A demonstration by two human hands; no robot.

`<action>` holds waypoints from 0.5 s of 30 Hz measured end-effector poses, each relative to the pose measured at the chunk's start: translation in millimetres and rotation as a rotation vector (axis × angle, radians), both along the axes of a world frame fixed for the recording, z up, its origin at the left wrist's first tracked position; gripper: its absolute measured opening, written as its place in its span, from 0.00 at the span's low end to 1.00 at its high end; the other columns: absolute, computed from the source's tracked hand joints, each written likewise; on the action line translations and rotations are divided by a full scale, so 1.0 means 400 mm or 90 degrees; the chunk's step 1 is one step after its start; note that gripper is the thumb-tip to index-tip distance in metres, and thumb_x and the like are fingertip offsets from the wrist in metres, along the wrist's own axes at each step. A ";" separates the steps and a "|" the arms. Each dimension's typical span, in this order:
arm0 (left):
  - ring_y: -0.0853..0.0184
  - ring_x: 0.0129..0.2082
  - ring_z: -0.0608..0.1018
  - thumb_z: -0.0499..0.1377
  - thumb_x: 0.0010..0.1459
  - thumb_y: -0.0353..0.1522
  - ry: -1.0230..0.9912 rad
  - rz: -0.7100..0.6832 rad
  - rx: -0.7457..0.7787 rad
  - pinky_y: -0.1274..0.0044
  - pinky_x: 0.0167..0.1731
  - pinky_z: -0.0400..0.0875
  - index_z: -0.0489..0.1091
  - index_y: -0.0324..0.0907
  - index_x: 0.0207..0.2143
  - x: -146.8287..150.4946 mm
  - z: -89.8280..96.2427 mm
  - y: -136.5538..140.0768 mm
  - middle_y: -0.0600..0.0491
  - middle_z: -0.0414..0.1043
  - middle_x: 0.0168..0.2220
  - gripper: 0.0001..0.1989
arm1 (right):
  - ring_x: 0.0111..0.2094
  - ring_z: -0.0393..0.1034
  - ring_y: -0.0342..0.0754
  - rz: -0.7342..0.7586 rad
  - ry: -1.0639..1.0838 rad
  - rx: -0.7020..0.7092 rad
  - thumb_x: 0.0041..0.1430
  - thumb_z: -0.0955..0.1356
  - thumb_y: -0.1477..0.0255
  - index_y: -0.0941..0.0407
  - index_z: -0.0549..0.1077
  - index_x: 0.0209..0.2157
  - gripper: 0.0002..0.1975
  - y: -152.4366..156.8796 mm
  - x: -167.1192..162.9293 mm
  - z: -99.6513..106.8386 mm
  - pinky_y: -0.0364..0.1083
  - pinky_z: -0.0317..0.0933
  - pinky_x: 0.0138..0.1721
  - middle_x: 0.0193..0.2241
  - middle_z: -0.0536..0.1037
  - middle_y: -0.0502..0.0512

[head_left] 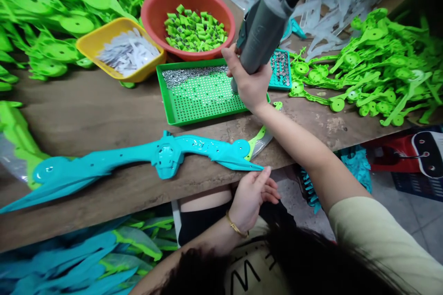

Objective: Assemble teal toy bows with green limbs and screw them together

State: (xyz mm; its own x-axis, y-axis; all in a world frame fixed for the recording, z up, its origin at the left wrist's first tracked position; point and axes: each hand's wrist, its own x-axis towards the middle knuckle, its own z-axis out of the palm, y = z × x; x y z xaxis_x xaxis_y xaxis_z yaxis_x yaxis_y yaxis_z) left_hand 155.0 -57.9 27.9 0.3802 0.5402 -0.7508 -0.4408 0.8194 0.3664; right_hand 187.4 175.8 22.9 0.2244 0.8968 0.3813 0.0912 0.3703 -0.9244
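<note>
My right hand [252, 84] is wrapped round a grey electric screwdriver [265, 30], which hangs from a chain and cable. The driver's tip points down into a green perforated tray [194, 108], at its right part. Small silver screws [187, 76] lie heaped along the tray's far side. My left hand [247, 198] pinches the pointed right tip of a long turquoise plastic bow-shaped piece [204, 146] between thumb and finger. The piece lies along the table's front edge. Lime-green arms with clear film-like parts are joined at both its ends.
Behind the tray stand a red bowl [148, 14] of short green cylinders and a yellow container [90, 53] of white strips. A small turquoise tray [285, 86] holds metal parts. Lime-green pieces [377, 69] pile up on both sides. More turquoise bow pieces [69, 258] lie below the table edge.
</note>
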 end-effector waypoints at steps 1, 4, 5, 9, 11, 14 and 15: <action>0.72 0.18 0.75 0.67 0.47 0.47 -0.005 0.011 -0.003 0.83 0.16 0.67 0.67 0.36 0.39 0.012 -0.003 0.003 0.55 0.72 0.23 0.27 | 0.40 0.76 0.46 0.006 0.009 0.009 0.52 0.71 0.53 0.52 0.71 0.36 0.18 -0.003 0.001 0.004 0.47 0.72 0.44 0.35 0.79 0.51; 0.72 0.17 0.74 0.67 0.46 0.49 -0.002 0.037 -0.001 0.84 0.15 0.66 0.67 0.35 0.38 0.032 -0.014 0.007 0.55 0.71 0.22 0.29 | 0.39 0.77 0.48 0.013 0.044 0.025 0.49 0.70 0.51 0.54 0.70 0.32 0.21 -0.011 0.000 0.015 0.50 0.73 0.45 0.34 0.79 0.53; 0.73 0.17 0.74 0.67 0.45 0.50 0.002 0.038 0.004 0.84 0.15 0.65 0.67 0.35 0.38 0.034 -0.017 0.007 0.55 0.71 0.22 0.29 | 0.39 0.77 0.49 0.010 0.048 0.022 0.49 0.70 0.50 0.54 0.70 0.31 0.21 -0.012 -0.002 0.017 0.50 0.73 0.45 0.34 0.79 0.54; 0.75 0.14 0.70 0.67 0.42 0.53 0.013 0.017 0.024 0.85 0.11 0.58 0.67 0.36 0.33 0.029 -0.024 0.005 0.57 0.69 0.19 0.31 | 0.38 0.77 0.48 -0.004 0.055 0.015 0.50 0.70 0.52 0.53 0.69 0.33 0.20 -0.011 0.000 0.029 0.50 0.74 0.44 0.33 0.79 0.53; 0.76 0.13 0.68 0.67 0.41 0.53 0.018 0.011 0.026 0.85 0.10 0.54 0.67 0.36 0.32 0.029 -0.026 0.005 0.58 0.68 0.18 0.30 | 0.34 0.77 0.46 -0.012 0.071 0.034 0.51 0.70 0.52 0.53 0.69 0.34 0.19 -0.026 0.013 0.050 0.48 0.74 0.39 0.32 0.77 0.50; 0.76 0.12 0.68 0.67 0.41 0.53 0.018 0.009 0.029 0.85 0.10 0.52 0.67 0.36 0.31 0.032 -0.029 0.009 0.58 0.68 0.18 0.30 | 0.27 0.73 0.39 -0.001 0.084 0.053 0.54 0.69 0.53 0.53 0.70 0.35 0.17 -0.097 0.048 0.101 0.42 0.72 0.30 0.33 0.76 0.47; 0.76 0.12 0.68 0.67 0.42 0.53 0.017 0.008 0.029 0.85 0.09 0.52 0.67 0.36 0.31 0.033 -0.030 0.010 0.58 0.68 0.18 0.29 | 0.25 0.72 0.37 0.013 0.100 0.058 0.55 0.69 0.54 0.53 0.70 0.35 0.16 -0.134 0.062 0.118 0.41 0.70 0.28 0.34 0.76 0.47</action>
